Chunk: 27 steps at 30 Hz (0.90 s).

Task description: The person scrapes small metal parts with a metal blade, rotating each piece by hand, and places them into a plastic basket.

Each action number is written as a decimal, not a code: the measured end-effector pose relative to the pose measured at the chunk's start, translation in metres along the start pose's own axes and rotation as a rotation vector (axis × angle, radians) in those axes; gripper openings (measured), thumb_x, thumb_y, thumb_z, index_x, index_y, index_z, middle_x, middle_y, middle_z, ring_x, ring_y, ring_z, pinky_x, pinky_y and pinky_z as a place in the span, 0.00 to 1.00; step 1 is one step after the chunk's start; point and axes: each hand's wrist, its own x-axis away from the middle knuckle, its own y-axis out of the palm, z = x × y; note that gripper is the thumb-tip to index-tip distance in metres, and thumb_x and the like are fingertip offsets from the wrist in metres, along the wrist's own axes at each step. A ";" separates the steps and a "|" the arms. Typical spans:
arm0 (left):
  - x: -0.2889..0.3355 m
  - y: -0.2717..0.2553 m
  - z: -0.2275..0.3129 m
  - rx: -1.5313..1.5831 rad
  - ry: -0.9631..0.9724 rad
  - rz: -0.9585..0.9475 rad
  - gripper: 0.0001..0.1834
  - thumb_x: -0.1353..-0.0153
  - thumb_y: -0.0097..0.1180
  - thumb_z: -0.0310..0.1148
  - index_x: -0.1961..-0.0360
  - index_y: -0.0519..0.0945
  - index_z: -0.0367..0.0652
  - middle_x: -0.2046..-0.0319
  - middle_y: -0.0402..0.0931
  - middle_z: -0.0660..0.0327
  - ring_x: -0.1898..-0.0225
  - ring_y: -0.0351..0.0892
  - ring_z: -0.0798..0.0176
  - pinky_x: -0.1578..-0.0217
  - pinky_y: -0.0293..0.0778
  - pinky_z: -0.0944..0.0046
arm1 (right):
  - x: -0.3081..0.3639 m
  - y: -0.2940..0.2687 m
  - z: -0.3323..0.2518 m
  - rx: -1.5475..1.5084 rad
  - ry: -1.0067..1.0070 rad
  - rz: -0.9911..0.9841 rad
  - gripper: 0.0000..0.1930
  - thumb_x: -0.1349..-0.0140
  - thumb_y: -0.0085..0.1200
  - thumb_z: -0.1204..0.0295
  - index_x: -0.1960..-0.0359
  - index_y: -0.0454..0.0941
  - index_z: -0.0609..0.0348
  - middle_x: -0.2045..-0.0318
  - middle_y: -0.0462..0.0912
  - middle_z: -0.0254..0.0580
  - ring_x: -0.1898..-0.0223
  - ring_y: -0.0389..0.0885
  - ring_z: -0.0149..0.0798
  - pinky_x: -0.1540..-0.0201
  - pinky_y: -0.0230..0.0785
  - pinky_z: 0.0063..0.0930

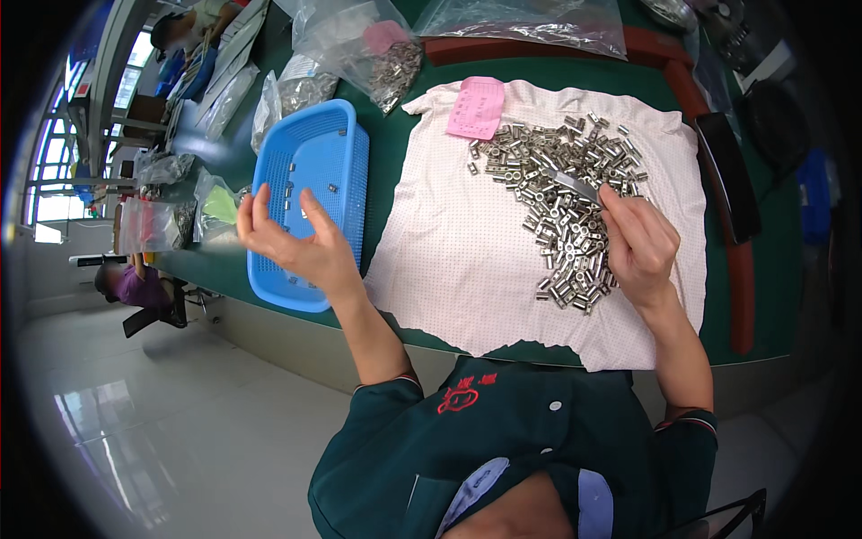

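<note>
Over the right side of the blue plastic basket [358, 193], my left hand [310, 242] is open, its fingers spread and nothing visible in them. A few small metal parts [332, 188] lie on the basket floor. My right hand [642, 238] pinches a flat, pointed metal tool [575, 186], whose tip reaches into a heap of small silvery metal fittings [575, 238]. Whether the tool is a blade or tweezers I cannot tell. The heap is spread over a pale pink cloth [458, 260], with a pink paper slip [478, 108] at its upper left edge.
Clear bags of metal parts [395, 72] lie behind the basket. Further bags [162, 225] stand to its left. A red-brown frame [741, 296] borders the far and right sides of the cloth, with a dark phone-like slab [727, 180] on it. Two other people sit at the far left.
</note>
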 end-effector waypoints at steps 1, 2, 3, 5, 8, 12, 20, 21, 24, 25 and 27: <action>0.005 0.003 0.000 0.107 0.017 -0.175 0.12 0.52 0.53 0.19 0.63 0.73 0.36 0.62 0.69 0.53 0.57 0.67 0.53 0.57 0.63 0.59 | 0.001 0.001 0.000 0.000 -0.002 -0.001 0.16 0.58 0.58 0.82 0.63 0.78 0.62 0.80 0.74 0.41 0.80 0.74 0.38 0.79 0.65 0.27; 0.016 0.012 0.002 0.224 0.032 -0.354 0.13 0.52 0.52 0.19 0.62 0.73 0.36 0.61 0.69 0.54 0.55 0.67 0.53 0.56 0.63 0.59 | 0.004 0.002 0.003 0.020 -0.007 0.000 0.16 0.58 0.58 0.82 0.63 0.78 0.62 0.80 0.75 0.42 0.80 0.74 0.38 0.79 0.65 0.27; 0.023 0.017 0.006 0.286 0.110 -0.512 0.15 0.52 0.52 0.18 0.61 0.73 0.36 0.59 0.69 0.54 0.55 0.66 0.53 0.56 0.63 0.58 | 0.004 0.003 0.002 0.024 -0.021 0.000 0.16 0.58 0.58 0.82 0.63 0.78 0.61 0.80 0.75 0.42 0.80 0.74 0.38 0.79 0.66 0.27; 0.042 0.032 0.018 0.341 0.294 -0.768 0.18 0.54 0.51 0.17 0.58 0.73 0.37 0.57 0.69 0.56 0.53 0.66 0.54 0.54 0.62 0.58 | 0.004 0.004 0.001 0.027 -0.027 -0.009 0.16 0.58 0.58 0.82 0.64 0.78 0.61 0.79 0.75 0.42 0.80 0.74 0.39 0.78 0.66 0.27; 0.065 0.037 0.026 0.337 0.325 -1.007 0.18 0.50 0.49 0.19 0.55 0.73 0.40 0.58 0.68 0.56 0.54 0.65 0.55 0.52 0.60 0.60 | 0.004 0.005 -0.003 0.028 -0.030 -0.025 0.16 0.58 0.58 0.82 0.64 0.78 0.61 0.79 0.75 0.42 0.79 0.75 0.39 0.78 0.66 0.27; 0.073 0.043 0.026 0.355 0.308 -1.013 0.15 0.51 0.52 0.21 0.59 0.75 0.40 0.66 0.70 0.58 0.61 0.67 0.58 0.59 0.61 0.61 | 0.003 0.005 -0.003 0.011 -0.028 -0.045 0.15 0.58 0.58 0.81 0.64 0.78 0.61 0.80 0.75 0.41 0.80 0.74 0.38 0.79 0.66 0.27; 0.072 0.044 0.026 0.350 0.243 -0.958 0.07 0.52 0.55 0.23 0.70 0.78 0.39 0.74 0.71 0.61 0.69 0.68 0.60 0.66 0.61 0.63 | 0.005 0.008 -0.003 -0.009 -0.020 -0.071 0.15 0.56 0.57 0.81 0.63 0.78 0.61 0.81 0.74 0.41 0.81 0.73 0.38 0.80 0.65 0.27; 0.073 0.045 0.025 0.351 0.245 -0.948 0.07 0.53 0.55 0.24 0.70 0.78 0.40 0.74 0.71 0.61 0.69 0.68 0.60 0.66 0.61 0.63 | 0.005 0.008 -0.003 -0.012 -0.027 -0.077 0.15 0.56 0.57 0.81 0.63 0.78 0.61 0.81 0.74 0.41 0.81 0.73 0.38 0.80 0.65 0.27; 0.072 0.048 0.023 0.382 0.239 -0.940 0.06 0.53 0.55 0.23 0.71 0.78 0.40 0.74 0.71 0.60 0.69 0.68 0.58 0.67 0.62 0.63 | 0.005 0.008 -0.003 -0.013 -0.034 -0.078 0.15 0.56 0.57 0.80 0.63 0.78 0.61 0.81 0.73 0.40 0.82 0.73 0.37 0.80 0.65 0.27; 0.070 0.046 0.023 0.382 0.240 -0.942 0.06 0.53 0.55 0.23 0.71 0.78 0.40 0.74 0.71 0.60 0.69 0.68 0.58 0.67 0.62 0.63 | 0.006 0.008 -0.003 -0.014 -0.033 -0.078 0.15 0.56 0.57 0.80 0.63 0.78 0.61 0.81 0.73 0.40 0.82 0.73 0.37 0.80 0.65 0.27; 0.065 0.042 0.024 0.545 0.137 -0.977 0.06 0.52 0.55 0.21 0.70 0.76 0.37 0.72 0.73 0.61 0.69 0.70 0.63 0.67 0.65 0.66 | 0.007 0.008 -0.004 -0.020 -0.023 -0.090 0.15 0.56 0.57 0.80 0.62 0.78 0.60 0.82 0.73 0.38 0.82 0.72 0.37 0.81 0.64 0.27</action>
